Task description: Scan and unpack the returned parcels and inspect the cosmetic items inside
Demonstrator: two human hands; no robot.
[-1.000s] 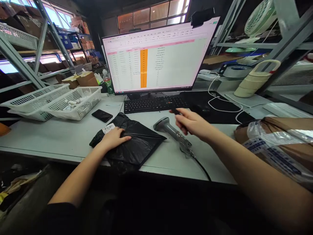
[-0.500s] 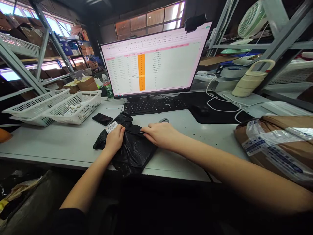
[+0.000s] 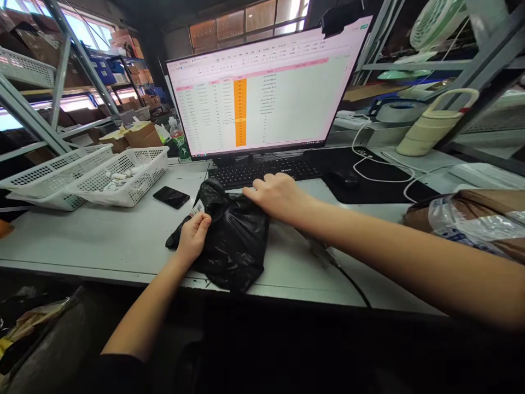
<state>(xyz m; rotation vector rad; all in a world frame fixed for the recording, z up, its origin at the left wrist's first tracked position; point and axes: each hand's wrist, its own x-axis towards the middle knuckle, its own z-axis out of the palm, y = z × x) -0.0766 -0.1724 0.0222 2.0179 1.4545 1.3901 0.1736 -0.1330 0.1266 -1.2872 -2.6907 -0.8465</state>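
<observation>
A black plastic mailing bag (image 3: pixel 235 246) lies crumpled at the front of the desk, with a white barcode label (image 3: pixel 197 208) at its upper left. My left hand (image 3: pixel 194 235) is closed on the bag's left side, pinching the film just below the label. At the upper right corner of the bag, my right hand (image 3: pixel 273 197) is closed with its knuckles up. It seems to grip the bag's edge, but its fingertips are hidden. Beneath my right forearm a dark object (image 3: pixel 322 249) with a black cable shows in part.
A phone (image 3: pixel 171 197) and white plastic baskets (image 3: pixel 133 189) stand to the left. Behind are a keyboard (image 3: pixel 262 172) and monitor (image 3: pixel 262 98). A mouse (image 3: pixel 346 178) rests on a black mat (image 3: pixel 381 189); a taped brown parcel (image 3: pixel 471 219) sits at the right.
My right hand has moved up and slightly right along the bag. The bag looks wider and more spread out between my hands, and the view has shifted a little.
</observation>
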